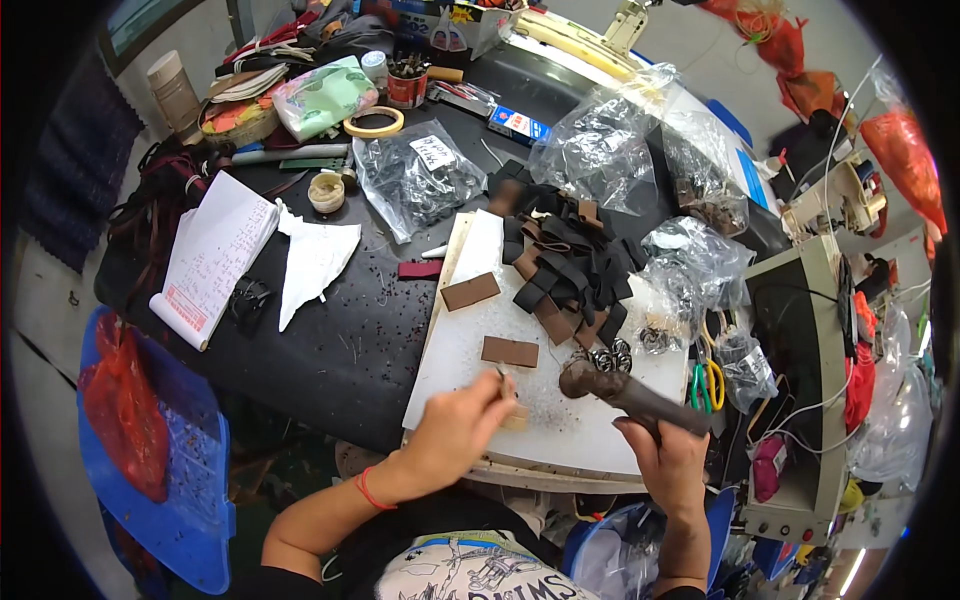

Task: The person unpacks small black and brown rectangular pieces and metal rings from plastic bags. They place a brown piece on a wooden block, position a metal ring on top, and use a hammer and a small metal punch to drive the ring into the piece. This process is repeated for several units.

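My left hand (455, 425) is closed in a pinch over the white board (450, 385). Between thumb and fingertips shows a small slim metallic piece, its kind too small to make out. Just beyond the fingertips lies a brown strip (510, 351), with another brown strip (470, 291) farther off to the left. A pale tan piece (516, 418) sits partly behind the fingers. My right hand (675, 455) grips the handle of a dark, worn hammer (640, 395), its rounded head pointing left over the board. Several shiny metal rings (612, 356) lie near the hammer head.
Black and brown strips (565, 260) are heaped on the board's far side. Clear plastic bags (415, 175) lie around it. Green- and yellow-handled scissors (708, 385) rest at the right. A notepad (215, 260), torn white paper (312, 260) and tape roll (374, 122) occupy the left.
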A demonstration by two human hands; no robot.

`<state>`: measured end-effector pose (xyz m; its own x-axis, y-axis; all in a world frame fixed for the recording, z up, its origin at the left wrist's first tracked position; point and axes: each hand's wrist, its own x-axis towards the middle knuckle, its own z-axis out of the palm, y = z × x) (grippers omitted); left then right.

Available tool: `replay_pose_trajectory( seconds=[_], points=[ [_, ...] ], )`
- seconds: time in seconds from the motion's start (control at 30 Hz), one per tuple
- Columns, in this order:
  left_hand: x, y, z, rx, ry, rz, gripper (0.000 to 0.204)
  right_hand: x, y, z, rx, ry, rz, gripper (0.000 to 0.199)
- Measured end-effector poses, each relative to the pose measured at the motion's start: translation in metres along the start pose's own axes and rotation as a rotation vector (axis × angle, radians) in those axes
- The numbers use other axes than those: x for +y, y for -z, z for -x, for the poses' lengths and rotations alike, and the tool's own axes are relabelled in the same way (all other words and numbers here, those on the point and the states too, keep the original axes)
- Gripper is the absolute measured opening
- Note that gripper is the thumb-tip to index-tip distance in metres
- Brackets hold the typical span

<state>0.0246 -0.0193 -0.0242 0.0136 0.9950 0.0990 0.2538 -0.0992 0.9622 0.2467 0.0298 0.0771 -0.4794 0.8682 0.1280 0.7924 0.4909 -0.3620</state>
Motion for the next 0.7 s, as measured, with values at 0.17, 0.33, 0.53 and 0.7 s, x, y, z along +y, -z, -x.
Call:
replay_pose_trajectory(
  seconds=[0.17,0.33,0.53,0.7],
  points=[
    [-0.001,0.006,-0.002,0.112,0.213,0.460,0.014,0.008,-0.009,0.017,0.041,-0.078,-0.113,0.015],
    [-0.010,0.019,0.003,0.085,0.221,0.402,0.017,0.015,-0.021,0.023,0.082,-0.147,-0.214,0.015],
    [-0.005,0.022,0.002,0.040,0.176,0.247,0.015,0.012,-0.021,0.020,0.022,-0.162,-0.244,0.015],
    [-0.004,0.024,0.002,-0.017,0.088,0.135,0.014,0.017,-0.024,0.020,-0.002,-0.141,-0.240,0.017]
  ],
)
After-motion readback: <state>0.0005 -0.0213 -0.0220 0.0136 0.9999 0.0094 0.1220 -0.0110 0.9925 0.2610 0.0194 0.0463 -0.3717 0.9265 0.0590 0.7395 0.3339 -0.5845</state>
